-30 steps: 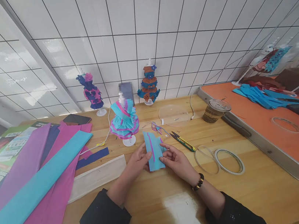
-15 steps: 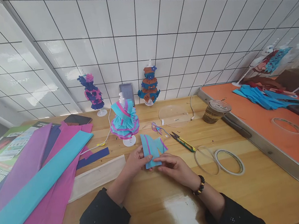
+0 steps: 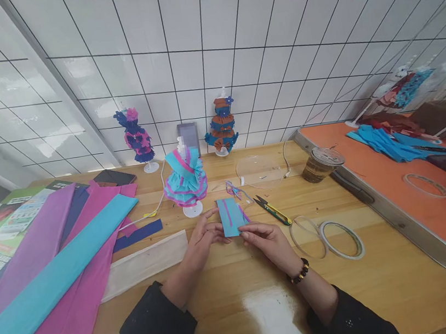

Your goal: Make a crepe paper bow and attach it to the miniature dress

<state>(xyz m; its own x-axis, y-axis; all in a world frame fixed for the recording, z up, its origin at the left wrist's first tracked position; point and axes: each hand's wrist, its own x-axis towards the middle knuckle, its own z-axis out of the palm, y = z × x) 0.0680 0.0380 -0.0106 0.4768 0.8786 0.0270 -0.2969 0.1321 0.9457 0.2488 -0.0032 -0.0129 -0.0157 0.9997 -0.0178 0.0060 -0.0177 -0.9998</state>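
Observation:
A blue paper piece with a purple stripe (image 3: 230,218) is in front of me at the middle of the wooden table. My right hand (image 3: 267,242) pinches its lower right corner between thumb and fingers. At its left edge is my left hand (image 3: 205,239), fingers apart, the fingertips beside or touching the paper. Just behind stands a small dress form in a ruffled blue and pink paper dress (image 3: 185,180). Yellow-green thread snips (image 3: 273,211) lie to the right, near a roll of tape (image 3: 342,240).
Long blue (image 3: 59,273), pink and purple paper sheets cover the left side. A white strip (image 3: 147,263) lies near my left forearm. Two dressed forms stand by the tiled wall. A lidded cup (image 3: 322,164) is at right, beside an orange table (image 3: 396,192).
The blue paper has moved slightly right and up and sits straighter, its right part now mostly covered. My left hand has loosened from it and its fingers have spread.

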